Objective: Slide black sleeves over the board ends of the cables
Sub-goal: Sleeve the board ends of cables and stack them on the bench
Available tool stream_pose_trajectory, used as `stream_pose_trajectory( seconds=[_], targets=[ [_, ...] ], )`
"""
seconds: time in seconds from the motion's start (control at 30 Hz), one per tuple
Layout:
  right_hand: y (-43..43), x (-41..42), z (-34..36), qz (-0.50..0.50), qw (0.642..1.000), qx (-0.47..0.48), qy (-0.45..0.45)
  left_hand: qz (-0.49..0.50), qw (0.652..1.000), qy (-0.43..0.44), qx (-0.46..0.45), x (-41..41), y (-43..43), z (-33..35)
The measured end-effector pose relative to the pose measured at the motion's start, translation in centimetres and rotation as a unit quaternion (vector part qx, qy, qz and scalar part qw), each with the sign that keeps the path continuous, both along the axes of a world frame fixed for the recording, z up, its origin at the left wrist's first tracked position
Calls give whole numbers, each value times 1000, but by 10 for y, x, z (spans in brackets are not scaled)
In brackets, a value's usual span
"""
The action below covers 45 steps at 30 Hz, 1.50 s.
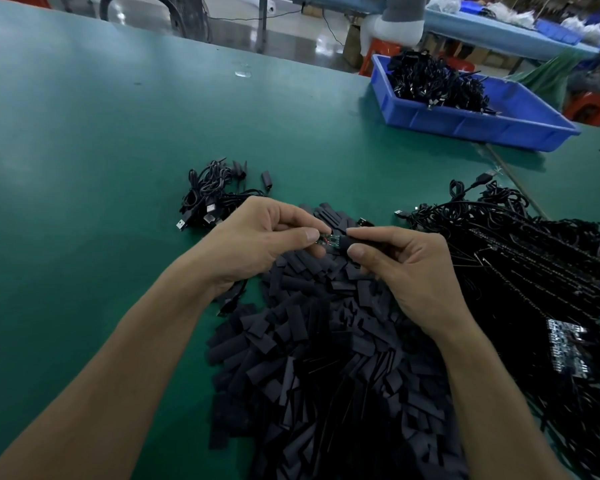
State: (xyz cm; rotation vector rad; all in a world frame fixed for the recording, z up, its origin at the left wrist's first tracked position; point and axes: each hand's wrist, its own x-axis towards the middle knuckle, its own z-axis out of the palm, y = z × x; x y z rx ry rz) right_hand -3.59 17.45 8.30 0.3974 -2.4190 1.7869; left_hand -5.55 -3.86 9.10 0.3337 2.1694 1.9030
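My left hand point(257, 237) pinches a small green circuit board point(328, 240) at a cable's end between thumb and fingers. My right hand point(406, 268) holds a black sleeve point(347, 242) by thumb and forefinger, its mouth over the board's right end. The cable hangs down under my left palm. Below both hands lies a big heap of loose black sleeves point(326, 358) on the green table point(101, 150).
A bundle of black cables with USB plugs point(208, 199) lies left of the hands. A large mass of cables with boards point(534, 289) fills the right. A blue bin point(471, 123) with cables stands at the back right.
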Motion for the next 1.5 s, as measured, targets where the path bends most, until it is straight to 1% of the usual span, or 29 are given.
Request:
stream_pose_trajectory(
  seconds=[0.13,0.3,0.47,0.57,0.67,0.83,1.0,1.17,1.27,1.37,1.5],
  targets=[
    [-1,0,-2,2,1000,-6,4,-6,1000,-4,2,0,-2,0],
    [-2,-1,-7,-22,1000,13,18,-9,1000,-13,1,0,-2,0],
    [-3,-1,-8,-3,1000,-2,5,-2,1000,-12,-5,0,-2,0],
    [-4,-2,-10,5,999,-32,-23,6,1000,-10,-9,0,0,0],
    [-6,-2,-13,7,999,-36,-38,22,1000,-7,-12,0,1,-1],
    [-10,-2,-19,-15,1000,-23,-11,14,1000,-1,-18,0,4,-4],
    [-11,-1,-19,-6,1000,-24,8,3,1000,-9,0,-1,0,-4],
    [-11,-2,-18,0,999,-30,13,-16,999,-22,-42,-2,-2,-6],
    [-9,-1,-17,-13,1000,-13,19,-15,999,-24,-35,-3,-1,-8],
    [-8,0,-18,-20,999,4,27,8,999,-22,-39,-4,1,-11],
    [-10,2,-21,-29,999,1,37,29,998,-27,-56,-6,1,-14]
  ],
)
